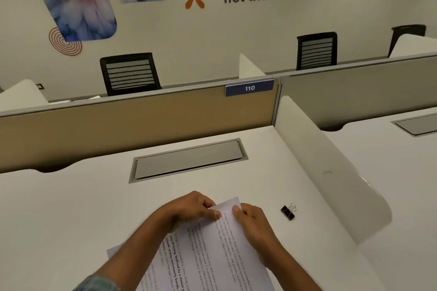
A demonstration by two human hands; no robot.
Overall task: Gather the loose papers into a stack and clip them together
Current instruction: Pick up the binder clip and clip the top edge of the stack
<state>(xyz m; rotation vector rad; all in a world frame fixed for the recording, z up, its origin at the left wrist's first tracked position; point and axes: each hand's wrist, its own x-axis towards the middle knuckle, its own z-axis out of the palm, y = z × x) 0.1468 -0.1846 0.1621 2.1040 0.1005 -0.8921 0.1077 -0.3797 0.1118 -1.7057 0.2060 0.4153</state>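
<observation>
Several printed white papers (208,253) lie fanned and uneven on the white desk (71,215) near its front edge. My left hand (189,208) pinches their far edge from the left, thumb on top. My right hand (255,224) grips the same far corner from the right. A black binder clip (288,211) with silver handles lies on the desk to the right of my right hand, apart from the papers.
A grey cable hatch (189,160) is set into the desk behind the papers. A tan partition (118,123) closes the back and a curved white divider (331,172) closes the right side. Black chairs (130,73) stand beyond the partition.
</observation>
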